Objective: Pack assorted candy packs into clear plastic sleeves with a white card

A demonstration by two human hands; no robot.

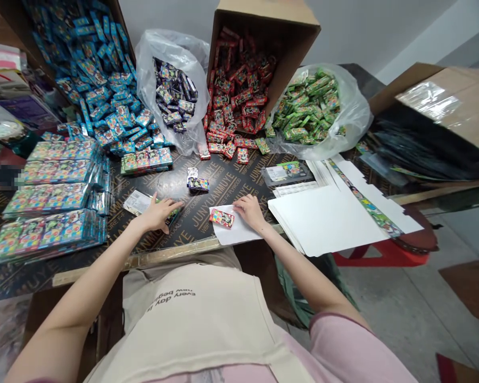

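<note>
My left hand (159,214) lies spread over a clear plastic packet (135,202) with a white label. Green and dark printing on it shows between thumb and fingers. My right hand (250,211) has its fingers bent together on the upper edge of a white card (227,236), which lies near the table's front edge. On that card rests a small red printed box (222,218), just left of my right fingertips. Between and beyond my hands sit a dark purple small box (198,184) and a black-and-white one (192,173), touching.
Blue boxes (120,125) spill at the back left, beside bags of purple (178,98) and green boxes (311,106) and a carton (291,58) of red ones. Printed packs (43,229) are stacked at left. White sheets (327,218) lie at right, below a flat packet (289,173).
</note>
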